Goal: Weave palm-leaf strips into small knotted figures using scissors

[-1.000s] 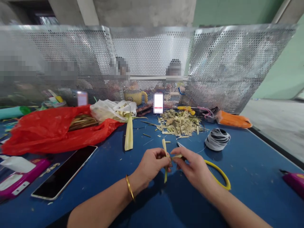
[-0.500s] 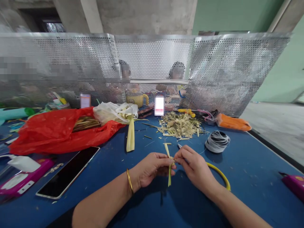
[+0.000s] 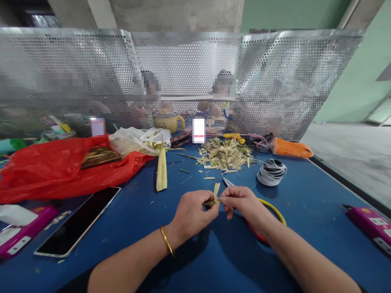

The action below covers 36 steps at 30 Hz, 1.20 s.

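My left hand (image 3: 194, 209) is closed around a small bundle of pale yellow-green leaf strip (image 3: 216, 189). One end of the strip sticks up above the fingers; the lower part is hidden in the palm. At the bundle's right side, my right hand (image 3: 240, 202) has its thumb and forefinger pinched together. Whatever lies between those fingertips is too small to make out. Beneath the right hand and wrist lies a pair of scissors (image 3: 228, 182), its blade tips pointing away and its yellow and red handles partly covered. A spool of white thread (image 3: 271, 173) stands to the right.
Beyond the hands are a heap of dry leaf scraps (image 3: 227, 154), a loose pale strip (image 3: 161, 171) and an orange packet (image 3: 291, 148). A phone (image 3: 80, 221) and red plastic bag (image 3: 55, 169) lie left. A perforated metal screen (image 3: 189, 61) stands behind, people beyond it.
The strip's long lower end no longer hangs below my left hand, which has turned and closed more around the bundle. My right hand stays pinched beside it. The whole view has shifted slightly.
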Tool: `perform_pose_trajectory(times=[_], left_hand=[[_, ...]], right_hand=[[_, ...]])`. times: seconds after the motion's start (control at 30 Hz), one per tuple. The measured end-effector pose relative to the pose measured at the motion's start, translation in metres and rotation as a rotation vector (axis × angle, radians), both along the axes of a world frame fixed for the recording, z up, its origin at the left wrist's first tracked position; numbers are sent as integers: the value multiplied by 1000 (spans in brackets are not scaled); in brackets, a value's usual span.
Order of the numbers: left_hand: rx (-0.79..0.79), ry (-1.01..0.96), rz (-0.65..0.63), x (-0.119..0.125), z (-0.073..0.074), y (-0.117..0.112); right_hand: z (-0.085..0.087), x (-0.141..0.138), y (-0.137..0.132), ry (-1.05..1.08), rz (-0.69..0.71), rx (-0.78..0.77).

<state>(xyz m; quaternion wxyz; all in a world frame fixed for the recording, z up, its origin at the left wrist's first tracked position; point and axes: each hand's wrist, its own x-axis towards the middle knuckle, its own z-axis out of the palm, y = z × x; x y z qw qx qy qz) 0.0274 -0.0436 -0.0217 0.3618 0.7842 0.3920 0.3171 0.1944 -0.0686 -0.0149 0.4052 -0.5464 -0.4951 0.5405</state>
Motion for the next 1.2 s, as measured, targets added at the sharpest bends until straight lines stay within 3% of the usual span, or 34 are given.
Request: perform_pose_trajectory(times=[0.1,0.23,0.3,0.43,0.53,0.73,0.87,0.93,1.03,1.13,1.2], left_hand=[[-205,-88,25,1,2,2],[-589,-336,91,2,0,9],[-728,-421,119,2,-2,10],[-915,-481,178,3,-4,8],[-968,-500,178,3,-4,8],[-996,-480,175,3,-5,11],[-1001,-493,171,3,-4,10],[-984,-502,160,3,-3,9],[-971,-519,151,4,-1,8],[-993,-559,150,5,0,8],[-1016,-584,126,6,1,7]], right_hand=[[11,10,1,-96,-62,124],[28,41,0,-385,-311,433],[34,58,-2,-569,-328,487],[34,74,-5,-993,-1,420],[29,74,-3,-1149,220,315],[16,75,4,-1366,320,268],[12,76,5,-1352,325,317],[14,74,4,-1281,262,350],[18,67,1,-898,167,323],[20,53,-3,-393,179,169],[19,43,-5,-238,177,81]])
